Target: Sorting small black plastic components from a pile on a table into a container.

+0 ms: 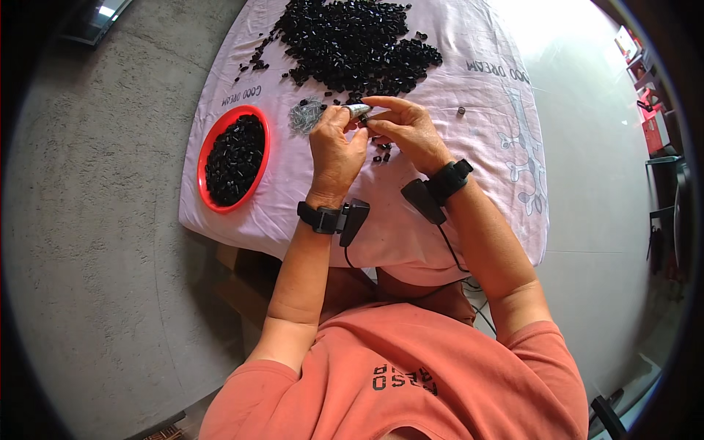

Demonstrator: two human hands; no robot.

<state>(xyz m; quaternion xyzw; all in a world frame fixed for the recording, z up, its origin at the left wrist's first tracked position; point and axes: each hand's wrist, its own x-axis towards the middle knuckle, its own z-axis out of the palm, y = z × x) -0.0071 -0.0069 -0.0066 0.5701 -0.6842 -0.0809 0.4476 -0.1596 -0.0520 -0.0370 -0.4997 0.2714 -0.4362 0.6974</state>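
My left hand [337, 150] is closed on a silver, rounded metal tool [357, 110], whose exact kind I cannot make out. Its tip points toward my right hand [411, 132], which pinches a small black piece [364, 119] against it. Both hands meet above the cloth, fingertips almost touching. Just left of my left fingers lies a heap of thin silvery pins [304, 116]. A few loose black pieces [382, 154] rest on the cloth under my right hand. Fingers partly hide the contact between tool and piece.
A big pile of small shiny black pieces [352, 44] covers the table's far part. More fill a red oval basket [265, 147] at the left. A small dark ring-like piece [461, 111] sits right of my hands. Pale pink cloth [484, 198] covers the table. Cables hang from both wrist-strapped devices.
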